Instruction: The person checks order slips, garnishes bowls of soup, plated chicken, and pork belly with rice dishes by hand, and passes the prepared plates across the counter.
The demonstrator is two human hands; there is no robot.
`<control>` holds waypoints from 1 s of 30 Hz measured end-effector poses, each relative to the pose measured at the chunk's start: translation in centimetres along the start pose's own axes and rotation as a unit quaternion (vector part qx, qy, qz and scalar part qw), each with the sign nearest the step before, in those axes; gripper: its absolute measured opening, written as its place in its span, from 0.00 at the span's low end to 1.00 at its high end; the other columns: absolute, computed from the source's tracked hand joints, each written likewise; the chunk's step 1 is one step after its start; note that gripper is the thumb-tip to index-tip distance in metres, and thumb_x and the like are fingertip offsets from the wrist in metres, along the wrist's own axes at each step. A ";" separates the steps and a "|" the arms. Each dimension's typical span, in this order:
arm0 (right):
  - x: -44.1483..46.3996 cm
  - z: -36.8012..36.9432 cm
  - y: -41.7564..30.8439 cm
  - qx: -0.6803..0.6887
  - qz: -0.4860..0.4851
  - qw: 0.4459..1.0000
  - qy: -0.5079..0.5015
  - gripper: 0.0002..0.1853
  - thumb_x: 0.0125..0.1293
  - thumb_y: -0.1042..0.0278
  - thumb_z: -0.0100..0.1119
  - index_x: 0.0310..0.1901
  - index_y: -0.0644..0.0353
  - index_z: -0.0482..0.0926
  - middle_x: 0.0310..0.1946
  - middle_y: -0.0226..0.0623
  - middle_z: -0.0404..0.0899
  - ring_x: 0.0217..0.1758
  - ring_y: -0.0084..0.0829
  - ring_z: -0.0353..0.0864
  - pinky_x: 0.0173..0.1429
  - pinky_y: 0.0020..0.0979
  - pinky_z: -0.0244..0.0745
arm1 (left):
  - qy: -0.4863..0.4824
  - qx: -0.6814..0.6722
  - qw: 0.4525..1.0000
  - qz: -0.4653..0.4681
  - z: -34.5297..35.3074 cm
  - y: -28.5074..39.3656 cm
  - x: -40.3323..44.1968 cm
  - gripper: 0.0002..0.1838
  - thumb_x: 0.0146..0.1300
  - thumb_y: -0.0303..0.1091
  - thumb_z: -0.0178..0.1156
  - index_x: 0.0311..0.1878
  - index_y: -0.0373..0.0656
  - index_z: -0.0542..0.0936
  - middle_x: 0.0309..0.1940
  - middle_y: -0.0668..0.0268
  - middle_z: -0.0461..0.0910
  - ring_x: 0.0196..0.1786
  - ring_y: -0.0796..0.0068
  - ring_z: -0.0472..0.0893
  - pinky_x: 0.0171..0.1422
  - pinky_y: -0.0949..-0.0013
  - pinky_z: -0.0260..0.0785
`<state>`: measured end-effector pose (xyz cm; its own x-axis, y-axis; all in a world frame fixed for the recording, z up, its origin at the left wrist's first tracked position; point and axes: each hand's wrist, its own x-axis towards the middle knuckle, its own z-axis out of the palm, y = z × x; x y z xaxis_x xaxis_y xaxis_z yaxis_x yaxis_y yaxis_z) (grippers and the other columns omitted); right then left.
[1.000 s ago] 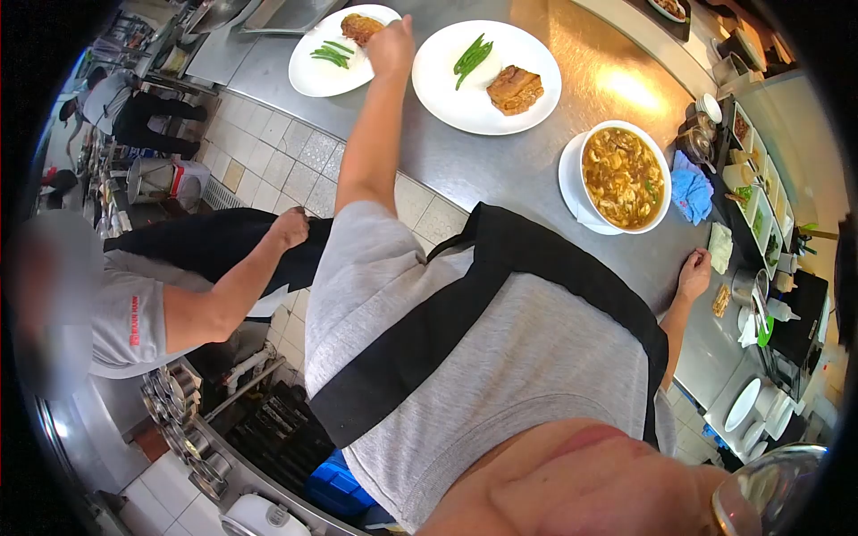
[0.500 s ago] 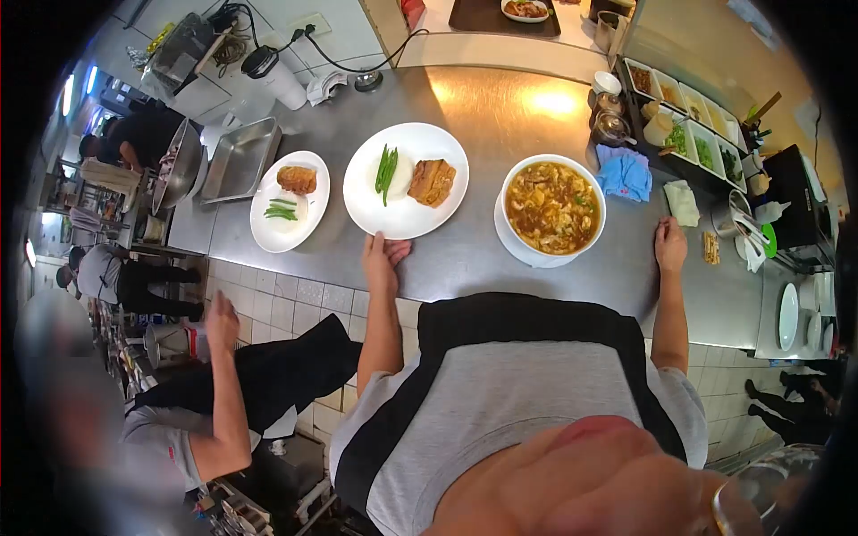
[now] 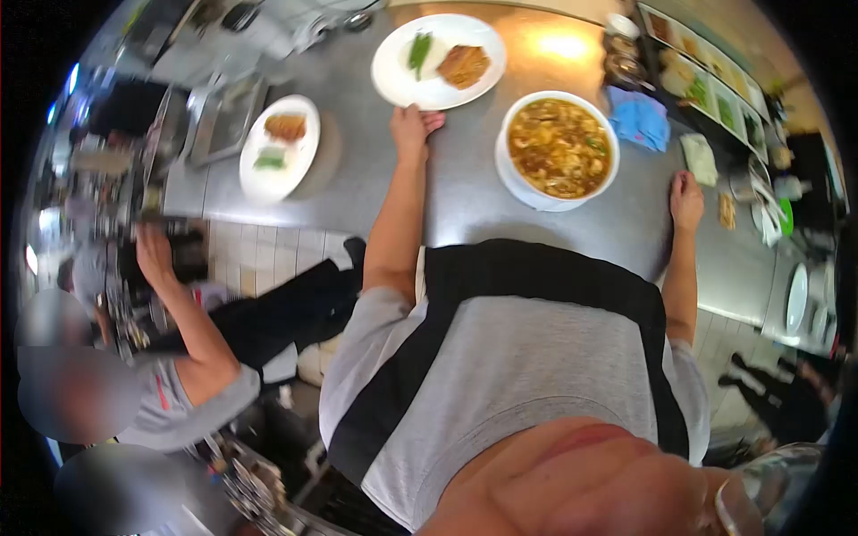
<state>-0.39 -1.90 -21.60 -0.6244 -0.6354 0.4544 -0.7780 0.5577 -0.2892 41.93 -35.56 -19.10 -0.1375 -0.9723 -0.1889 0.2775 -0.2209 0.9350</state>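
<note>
My left hand [image 3: 416, 132] touches the near rim of a white oval plate [image 3: 388, 79] with its fingertips, the thumb held apart to the right. On that plate lie green beans [image 3: 419, 54], a white mound and a browned piece of food [image 3: 463, 66]. My right hand [image 3: 686, 202] rests at the counter's near edge with curled fingers; I see nothing in it. Between my hands stands a white bowl of brown, chunky soup [image 3: 559, 147] on a white saucer [image 3: 523, 190]. A smaller white plate [image 3: 279, 182] with similar food sits to the left.
Blue cloth [image 3: 638, 118], a pale folded cloth [image 3: 699, 159] and trays of toppings [image 3: 726, 112] line the right side of the steel counter [image 3: 465, 201]. A metal pan [image 3: 225, 121] is at the left. Close on my left, a co-worker's arm [image 3: 198, 317] is raised.
The larger plate has slid away from me and rightward, closer to the soup bowl, my left hand moving with it. My right hand stays at the counter edge. The camera view has tilted.
</note>
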 end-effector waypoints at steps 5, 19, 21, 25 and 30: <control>2.1 -1.3 -1.3 0.120 0.123 0.983 0.058 0.18 0.68 0.50 0.50 0.34 0.58 0.79 0.27 0.51 0.78 0.33 0.54 0.78 0.37 0.44 0.71 | -0.027 0.001 0.999 -0.045 1.9 -0.9 -0.4 0.15 0.65 0.26 0.40 0.54 0.32 0.61 0.31 0.48 0.77 0.27 0.59 0.82 0.29 0.66 0.79; 30.5 7.7 8.1 0.352 -0.044 0.897 -0.264 0.26 0.58 0.72 0.50 0.61 0.49 0.73 0.43 0.32 0.77 0.36 0.22 0.74 0.42 0.24 0.70 | 0.109 0.063 0.992 0.010 -4.4 -0.1 -9.3 0.35 0.68 0.36 0.50 0.71 0.40 0.44 0.35 0.54 0.78 0.31 0.63 0.82 0.33 0.67 0.77; 29.8 4.9 3.2 0.282 -0.057 0.907 -0.308 0.33 0.52 0.79 0.48 0.65 0.52 0.67 0.54 0.36 0.74 0.43 0.24 0.73 0.46 0.23 0.69 | 0.119 0.001 0.993 0.023 -5.8 -0.6 -11.5 0.37 0.70 0.36 0.48 0.72 0.41 0.38 0.39 0.51 0.78 0.35 0.64 0.81 0.38 0.69 0.77; 32.5 7.8 3.5 0.266 -0.249 0.852 -0.375 0.22 0.62 0.69 0.51 0.59 0.62 0.72 0.53 0.35 0.74 0.55 0.30 0.72 0.59 0.29 0.66 | 0.164 -0.019 0.986 0.013 -8.6 -1.6 -16.9 0.28 0.69 0.31 0.49 0.68 0.33 0.53 0.38 0.53 0.78 0.36 0.67 0.81 0.40 0.69 0.76; 34.7 10.8 7.3 0.314 -0.116 0.883 -0.328 0.26 0.61 0.61 0.60 0.60 0.59 0.71 0.52 0.36 0.75 0.54 0.30 0.73 0.58 0.29 0.66 | 0.269 0.007 0.963 0.005 -10.2 -3.0 -23.6 0.14 0.67 0.29 0.49 0.55 0.36 0.71 0.34 0.59 0.80 0.33 0.71 0.81 0.36 0.73 0.75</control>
<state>-28.50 -25.65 -17.01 -0.1881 -0.9815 0.0365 -0.6467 0.0958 -0.7567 54.02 -12.69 -20.45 0.3781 -0.8741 -0.3050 0.2630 -0.2145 0.9406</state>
